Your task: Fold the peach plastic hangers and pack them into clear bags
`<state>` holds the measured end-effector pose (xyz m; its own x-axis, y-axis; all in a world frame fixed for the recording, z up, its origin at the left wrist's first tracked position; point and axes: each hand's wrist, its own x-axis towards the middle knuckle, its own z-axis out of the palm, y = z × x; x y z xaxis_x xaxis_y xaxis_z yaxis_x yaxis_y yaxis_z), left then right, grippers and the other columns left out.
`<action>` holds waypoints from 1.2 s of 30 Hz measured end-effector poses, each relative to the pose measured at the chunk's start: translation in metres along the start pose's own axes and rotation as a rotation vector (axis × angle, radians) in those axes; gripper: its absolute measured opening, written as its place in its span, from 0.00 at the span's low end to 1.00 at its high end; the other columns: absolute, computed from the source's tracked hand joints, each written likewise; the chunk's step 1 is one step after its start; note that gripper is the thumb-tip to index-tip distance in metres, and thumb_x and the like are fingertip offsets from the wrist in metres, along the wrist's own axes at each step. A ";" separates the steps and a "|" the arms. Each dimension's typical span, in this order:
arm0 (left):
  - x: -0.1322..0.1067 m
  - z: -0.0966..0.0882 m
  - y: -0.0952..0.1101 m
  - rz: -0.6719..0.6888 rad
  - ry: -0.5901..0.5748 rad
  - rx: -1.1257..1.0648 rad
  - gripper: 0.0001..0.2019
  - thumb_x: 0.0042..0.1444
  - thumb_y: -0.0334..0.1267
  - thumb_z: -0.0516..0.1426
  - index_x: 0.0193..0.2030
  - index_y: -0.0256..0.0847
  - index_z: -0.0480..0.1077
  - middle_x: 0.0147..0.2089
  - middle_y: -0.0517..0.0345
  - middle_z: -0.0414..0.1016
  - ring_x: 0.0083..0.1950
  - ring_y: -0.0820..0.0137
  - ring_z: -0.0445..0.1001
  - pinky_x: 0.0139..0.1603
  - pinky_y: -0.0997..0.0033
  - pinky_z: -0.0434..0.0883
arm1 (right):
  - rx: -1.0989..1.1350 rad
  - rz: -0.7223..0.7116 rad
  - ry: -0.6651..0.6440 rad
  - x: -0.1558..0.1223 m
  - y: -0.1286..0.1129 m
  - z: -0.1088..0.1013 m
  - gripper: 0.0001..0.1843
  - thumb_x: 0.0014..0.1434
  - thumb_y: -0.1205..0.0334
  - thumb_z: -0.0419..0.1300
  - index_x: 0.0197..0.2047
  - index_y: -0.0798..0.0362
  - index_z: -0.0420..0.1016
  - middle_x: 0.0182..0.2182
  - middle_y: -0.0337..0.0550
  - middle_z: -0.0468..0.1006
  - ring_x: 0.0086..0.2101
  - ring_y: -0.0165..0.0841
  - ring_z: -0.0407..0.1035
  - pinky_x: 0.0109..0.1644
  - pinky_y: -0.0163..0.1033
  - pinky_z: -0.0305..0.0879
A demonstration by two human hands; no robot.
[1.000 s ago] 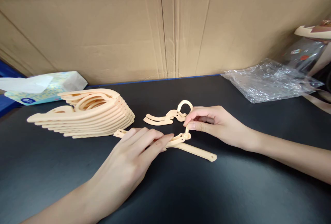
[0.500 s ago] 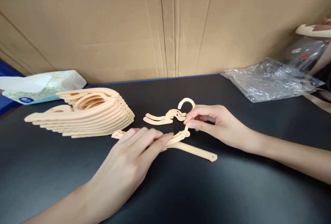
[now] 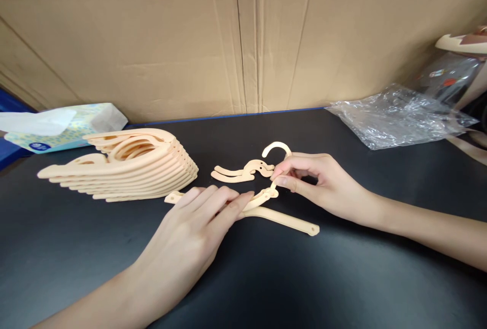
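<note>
My left hand (image 3: 194, 235) lies palm down, its fingers closed over cream plastic hanger arms (image 3: 285, 220) held against the black table. One arm extends right from under my fingers; a short end shows on their left. Between thumb and fingertips, my right hand (image 3: 323, 179) pinches the cream hanger hook (image 3: 277, 146). The hook's lower end meets the joint of an arm beside my left fingertips. Whether it is locked in there cannot be seen. Just behind lies a small cream piece (image 3: 243, 172) with two long prongs and small dark holes.
A stack of cream folded hangers (image 3: 152, 179) stands at the left, with a tissue pack (image 3: 87, 121) behind it. Crumpled clear plastic bags (image 3: 395, 118) lie at the back right. A cardboard wall (image 3: 171, 40) rises along the table's far edge.
The hook has shifted up very slightly with my right fingers. Both hands keep the same grips, and the other things stay in place.
</note>
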<state>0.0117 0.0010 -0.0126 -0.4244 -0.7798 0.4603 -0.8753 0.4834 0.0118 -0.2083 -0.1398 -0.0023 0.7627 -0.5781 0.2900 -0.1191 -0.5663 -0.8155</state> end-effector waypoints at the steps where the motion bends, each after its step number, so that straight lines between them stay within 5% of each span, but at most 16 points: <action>1: 0.000 0.001 0.000 0.002 0.004 0.002 0.17 0.72 0.27 0.45 0.62 0.36 0.67 0.47 0.52 0.75 0.43 0.66 0.72 0.42 0.66 0.64 | -0.009 -0.004 0.002 0.000 0.000 0.000 0.09 0.66 0.57 0.61 0.38 0.52 0.79 0.31 0.38 0.77 0.28 0.28 0.68 0.32 0.36 0.64; 36: 0.003 0.001 0.000 -0.014 0.046 0.022 0.17 0.72 0.28 0.47 0.63 0.35 0.66 0.46 0.53 0.75 0.41 0.68 0.73 0.38 0.67 0.64 | 0.004 0.088 0.013 -0.003 -0.004 0.004 0.11 0.67 0.55 0.59 0.39 0.52 0.78 0.29 0.37 0.76 0.28 0.28 0.64 0.32 0.35 0.62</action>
<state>0.0103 -0.0017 -0.0126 -0.4014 -0.7668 0.5009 -0.8861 0.4635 -0.0004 -0.2072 -0.1336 -0.0019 0.7410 -0.6333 0.2233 -0.1830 -0.5104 -0.8403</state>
